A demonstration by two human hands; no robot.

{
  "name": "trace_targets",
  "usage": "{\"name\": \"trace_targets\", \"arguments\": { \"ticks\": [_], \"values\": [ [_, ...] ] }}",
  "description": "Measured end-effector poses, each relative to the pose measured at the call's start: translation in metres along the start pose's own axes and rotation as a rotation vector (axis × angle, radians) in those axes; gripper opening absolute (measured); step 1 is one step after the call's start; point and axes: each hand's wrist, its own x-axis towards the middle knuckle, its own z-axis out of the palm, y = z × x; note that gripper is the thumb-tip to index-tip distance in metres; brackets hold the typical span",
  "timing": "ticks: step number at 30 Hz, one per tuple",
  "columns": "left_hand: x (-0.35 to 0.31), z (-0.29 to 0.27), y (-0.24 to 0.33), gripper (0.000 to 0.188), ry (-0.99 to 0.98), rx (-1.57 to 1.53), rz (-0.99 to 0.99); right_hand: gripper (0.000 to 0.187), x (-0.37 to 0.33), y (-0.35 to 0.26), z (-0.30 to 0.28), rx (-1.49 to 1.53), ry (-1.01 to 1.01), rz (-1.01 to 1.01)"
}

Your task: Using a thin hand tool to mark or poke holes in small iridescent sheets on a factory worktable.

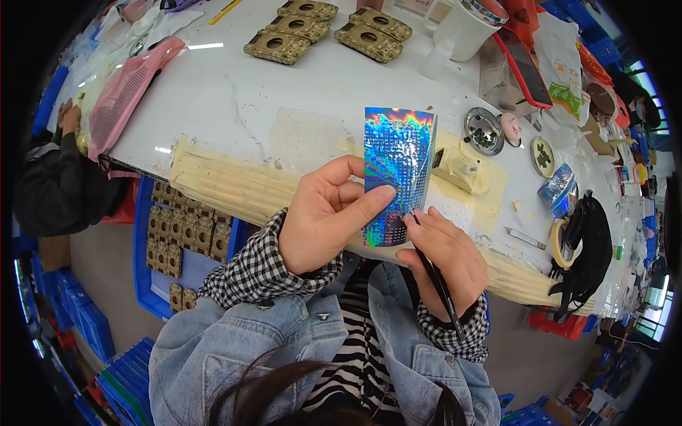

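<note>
My left hand (pixel 323 216) grips a shiny holographic sticker sheet (pixel 398 153) by its left side, thumb on the front face. The sheet stands tilted above the table's near edge and is covered in rows of tiny marks. Closed around a pair of slim black tweezers (pixel 438 287), my right hand (pixel 449 259) is beside the sheet's lower right edge. The tweezers' tip touches or nearly touches the sheet there; I cannot tell which. Behind the sheet, a block wrapped in yellowish tape (pixel 465 169) rests on the table.
Camouflage model-tank parts (pixel 369 37) with round holes lie at the far side; more fill a blue crate (pixel 145 273) at lower left. On the right are a metal dish (pixel 484 131), a cutter (pixel 526 238), a tape roll (pixel 563 245) and a black bag (pixel 590 248). Another person sits far left.
</note>
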Motion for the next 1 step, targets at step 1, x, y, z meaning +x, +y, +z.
{"name": "trace_targets", "arguments": {
  "ticks": [1],
  "values": [
    [-0.0003,0.0001,0.0002,0.023,0.002,0.009,0.003,0.038,-0.0001,0.0002,0.0003,0.0,0.001,0.0]
  ]
}}
